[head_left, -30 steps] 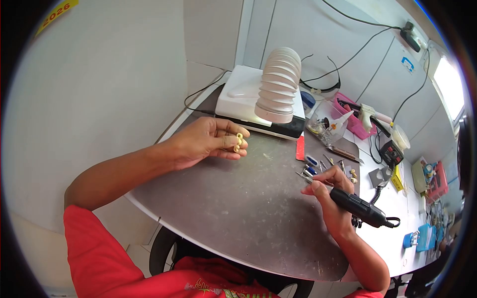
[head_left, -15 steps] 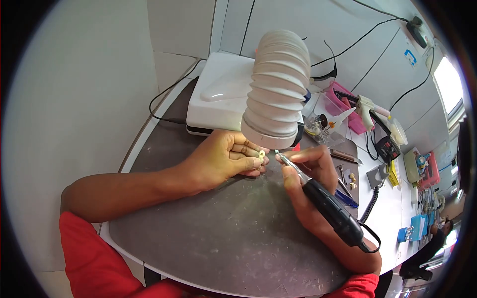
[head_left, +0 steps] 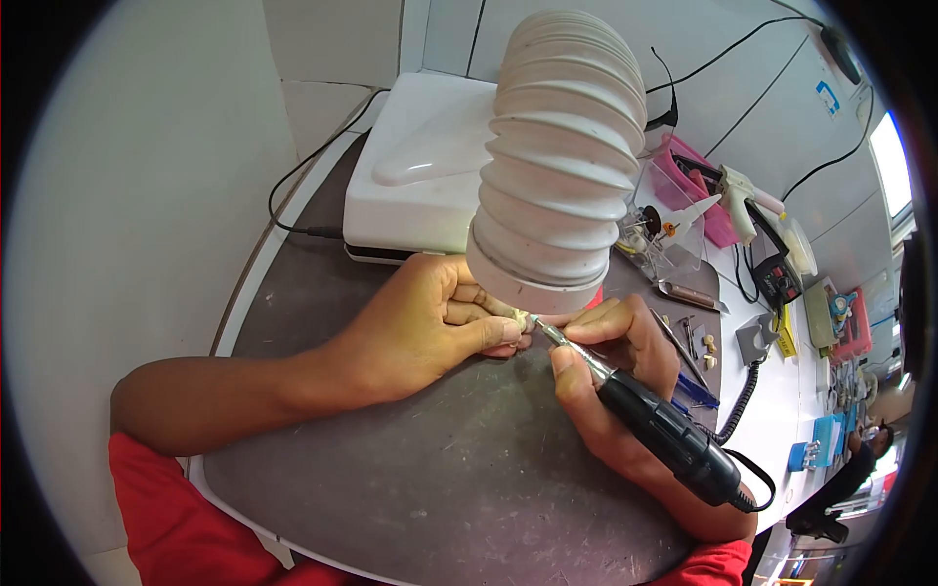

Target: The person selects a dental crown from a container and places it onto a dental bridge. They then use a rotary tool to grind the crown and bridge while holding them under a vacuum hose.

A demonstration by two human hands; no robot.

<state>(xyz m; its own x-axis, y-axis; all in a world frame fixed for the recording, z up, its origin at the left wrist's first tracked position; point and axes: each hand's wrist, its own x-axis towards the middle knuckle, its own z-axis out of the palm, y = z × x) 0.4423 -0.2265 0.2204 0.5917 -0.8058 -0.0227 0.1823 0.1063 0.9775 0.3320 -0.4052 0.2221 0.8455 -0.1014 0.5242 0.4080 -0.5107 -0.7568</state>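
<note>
Between the thumb and fingers of my left hand (head_left: 430, 317) is a small cream-coloured piece (head_left: 522, 318) that looks like a dental crown, partly covered by the fingertips. My right hand (head_left: 625, 342) grips a black and silver rotary handpiece (head_left: 668, 430) like a pen. Its bit points left, with the tip right at the cream piece. Both hands are close together over a dark grey work mat (head_left: 420, 488), just below the mouth of a white ribbed hose (head_left: 562, 156).
A white machine housing (head_left: 420, 195) stands behind my left hand. To the right lie a knife (head_left: 689, 296), small cream pieces (head_left: 709, 354), blue pliers-like handles (head_left: 696, 393) and a pink bin (head_left: 718, 225). A person in dark clothing (head_left: 840, 488) is at the far right.
The handpiece tip has closed the small gap and come up to the cream piece, which has turned in my left fingers. The view has shifted, and the hose looks larger.
</note>
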